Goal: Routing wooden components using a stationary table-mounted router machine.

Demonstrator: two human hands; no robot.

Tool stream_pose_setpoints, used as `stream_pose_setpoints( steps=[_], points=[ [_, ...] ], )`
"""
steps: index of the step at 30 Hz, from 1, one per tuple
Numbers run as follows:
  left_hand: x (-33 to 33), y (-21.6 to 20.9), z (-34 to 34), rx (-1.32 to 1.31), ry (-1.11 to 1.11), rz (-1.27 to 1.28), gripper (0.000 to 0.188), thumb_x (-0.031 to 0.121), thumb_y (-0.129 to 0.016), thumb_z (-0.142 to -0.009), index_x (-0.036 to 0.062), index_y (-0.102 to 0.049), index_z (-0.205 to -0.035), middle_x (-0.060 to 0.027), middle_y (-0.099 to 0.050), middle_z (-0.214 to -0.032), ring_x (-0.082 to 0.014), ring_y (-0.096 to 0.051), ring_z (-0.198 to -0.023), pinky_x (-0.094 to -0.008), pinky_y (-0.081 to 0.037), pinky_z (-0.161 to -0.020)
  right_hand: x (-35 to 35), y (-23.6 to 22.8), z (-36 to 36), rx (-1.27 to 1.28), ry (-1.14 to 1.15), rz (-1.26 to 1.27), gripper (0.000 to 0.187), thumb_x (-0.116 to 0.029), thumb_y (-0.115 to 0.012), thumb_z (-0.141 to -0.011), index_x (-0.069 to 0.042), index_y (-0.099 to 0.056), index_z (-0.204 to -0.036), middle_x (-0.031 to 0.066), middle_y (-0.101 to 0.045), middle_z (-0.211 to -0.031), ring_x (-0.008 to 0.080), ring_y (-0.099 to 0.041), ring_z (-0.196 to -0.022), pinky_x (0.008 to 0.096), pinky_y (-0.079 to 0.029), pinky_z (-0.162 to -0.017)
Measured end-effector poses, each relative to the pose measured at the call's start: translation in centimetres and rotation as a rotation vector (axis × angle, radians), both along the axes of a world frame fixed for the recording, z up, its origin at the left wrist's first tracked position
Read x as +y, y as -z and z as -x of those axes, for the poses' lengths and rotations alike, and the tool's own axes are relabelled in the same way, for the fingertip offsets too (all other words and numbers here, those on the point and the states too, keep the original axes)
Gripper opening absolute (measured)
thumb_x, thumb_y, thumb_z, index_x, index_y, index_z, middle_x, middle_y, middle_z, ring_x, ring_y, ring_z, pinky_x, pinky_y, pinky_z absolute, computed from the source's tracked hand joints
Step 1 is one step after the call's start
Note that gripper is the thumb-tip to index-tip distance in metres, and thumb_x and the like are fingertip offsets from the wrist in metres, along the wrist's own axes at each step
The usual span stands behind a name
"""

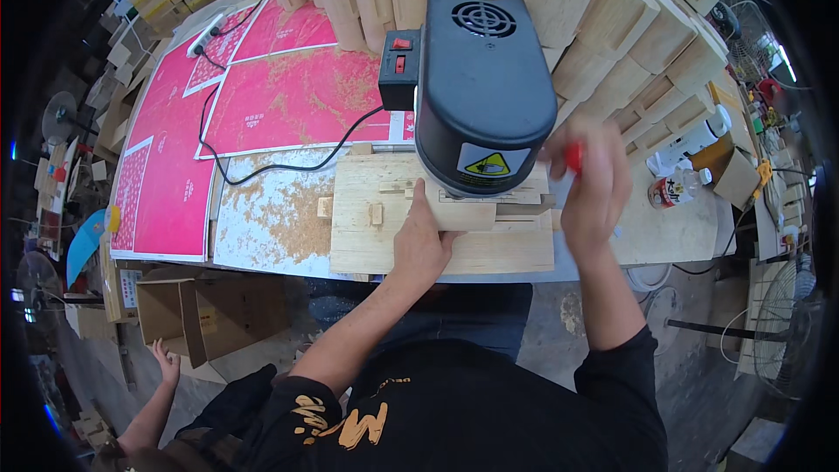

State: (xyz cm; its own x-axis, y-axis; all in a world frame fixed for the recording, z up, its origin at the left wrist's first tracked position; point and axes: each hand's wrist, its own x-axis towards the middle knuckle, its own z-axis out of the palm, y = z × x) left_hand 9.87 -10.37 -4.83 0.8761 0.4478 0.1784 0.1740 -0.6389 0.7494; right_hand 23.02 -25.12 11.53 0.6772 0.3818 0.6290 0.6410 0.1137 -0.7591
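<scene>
A black bench drill press [485,79] stands in front of me, its round vented cover hiding the bit below. Under it, a pale wooden block [463,216] lies on a wooden board [367,249] that has small wooden stops fixed to it. My left hand [421,240] presses on the block's left end, index finger stretched forward and thumb along the near side. To the right of the drill press, my right hand [599,183] is closed about a red knob [573,157] of the feed handle; that hand is slightly blurred.
Stacked curved wooden pieces [603,17] wall off the back. Pink sheets [288,96] strewn with sawdust lie left, crossed by a black cable [288,177]. A bottle [673,190] stands at right. An open cardboard box [210,319] and another person's hand [166,363] are at lower left.
</scene>
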Motion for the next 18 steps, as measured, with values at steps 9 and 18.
stream_pose_setpoints(
  steps=[9,18],
  points=[
    [0.6,-2.2,-0.3,0.023,0.095,0.036,0.107,0.018,-0.085,-0.076,-0.0113,-0.016,-0.152,-0.0339,-0.054,-0.131,-0.0462,-0.062,-0.111,-0.0476,-0.053,-0.09,-4.4,10.9,0.2,-0.775,0.03,0.305,0.018,-0.018,-0.06,-0.096,-0.004,-0.069,-0.098,0.0155,-0.071,-0.117,0.0267,-0.063,-0.074,0.0365,-0.05,-0.065],
    [5.5,-5.0,-1.3,0.335,0.306,-0.064,0.108,0.044,-0.092,-0.061,-0.0049,-0.042,-0.144,-0.0288,-0.054,-0.135,-0.0424,-0.05,-0.128,-0.044,-0.039,-0.112,-0.4,-1.8,-1.4,0.085,-0.069,0.089,0.054,-0.04,-0.034,-0.111,0.002,-0.053,-0.138,0.0095,-0.067,-0.098,0.0149,-0.057,-0.079,0.0296,-0.045,-0.074]
  ],
)
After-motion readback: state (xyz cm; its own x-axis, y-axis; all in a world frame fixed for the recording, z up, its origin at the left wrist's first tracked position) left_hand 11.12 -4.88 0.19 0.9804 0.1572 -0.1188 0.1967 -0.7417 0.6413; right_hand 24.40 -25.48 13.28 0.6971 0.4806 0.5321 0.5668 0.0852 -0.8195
